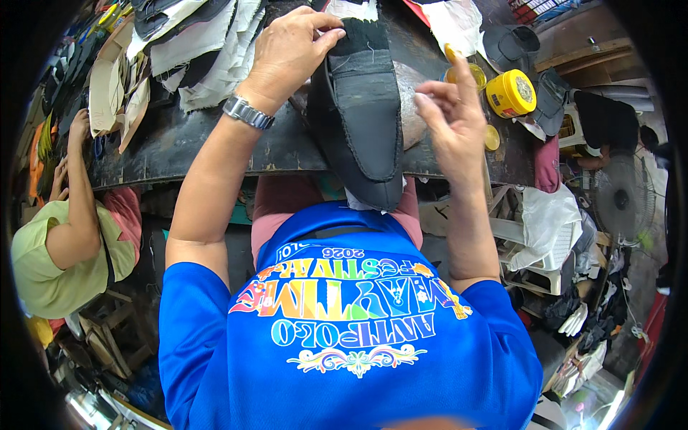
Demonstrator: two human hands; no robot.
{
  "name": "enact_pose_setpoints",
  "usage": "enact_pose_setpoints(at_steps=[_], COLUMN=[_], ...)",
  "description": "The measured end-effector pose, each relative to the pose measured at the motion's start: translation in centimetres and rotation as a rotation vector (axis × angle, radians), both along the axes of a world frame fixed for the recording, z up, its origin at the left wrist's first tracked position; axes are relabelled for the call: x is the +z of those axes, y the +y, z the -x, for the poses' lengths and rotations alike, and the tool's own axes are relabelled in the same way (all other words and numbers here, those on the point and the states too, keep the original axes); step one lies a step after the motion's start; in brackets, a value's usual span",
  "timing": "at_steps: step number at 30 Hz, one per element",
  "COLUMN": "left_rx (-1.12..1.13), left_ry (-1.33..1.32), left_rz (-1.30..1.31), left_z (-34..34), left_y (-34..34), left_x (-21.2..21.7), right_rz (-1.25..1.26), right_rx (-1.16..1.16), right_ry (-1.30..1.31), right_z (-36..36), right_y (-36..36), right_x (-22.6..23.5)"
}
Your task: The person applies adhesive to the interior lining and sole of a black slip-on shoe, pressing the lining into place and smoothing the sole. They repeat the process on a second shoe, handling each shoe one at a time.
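A black shoe upper on its last [362,115] lies on the dark worktable [215,147], toe pointing toward me and overhanging the table's near edge. My left hand [287,54], with a metal watch on the wrist, grips the heel end of the shoe from the left. My right hand [451,115] hovers just right of the shoe, fingers loosely curled, with yellow glue on the raised fingertip. Nothing else shows in that hand.
A yellow glue tin [510,93] and a small yellow lid [491,136] sit at the table's right. Piles of cut fabric and shoe pieces [193,43] cover the far left. Another person in a light green shirt [57,251] works at the left. A fan [622,197] stands at the right.
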State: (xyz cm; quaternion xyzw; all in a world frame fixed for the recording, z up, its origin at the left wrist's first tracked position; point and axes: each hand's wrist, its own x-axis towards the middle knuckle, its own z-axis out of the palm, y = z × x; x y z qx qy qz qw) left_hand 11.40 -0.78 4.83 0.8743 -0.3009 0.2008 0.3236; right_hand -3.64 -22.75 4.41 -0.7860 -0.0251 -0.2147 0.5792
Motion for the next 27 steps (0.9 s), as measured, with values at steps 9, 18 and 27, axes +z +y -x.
enact_pose_setpoints(at_steps=[9,18,27], left_rx=[-0.495,-0.830,-0.325], left_ry=[0.366,0.852,1.142], left_rz=[0.696,0.909,0.616], left_z=[2.4,2.6,2.6], left_y=[0.2,0.5,0.2], left_x=[-1.1,-1.7,0.3], right_rz=[0.017,-0.478,0.442], right_rx=[0.005,0.261,-0.099], right_ry=[-0.147,-0.129,-0.483], right_z=[-4.2,-6.2,-5.1], right_y=[1.9,1.8,3.2], right_x=[-1.8,-2.5,-0.5])
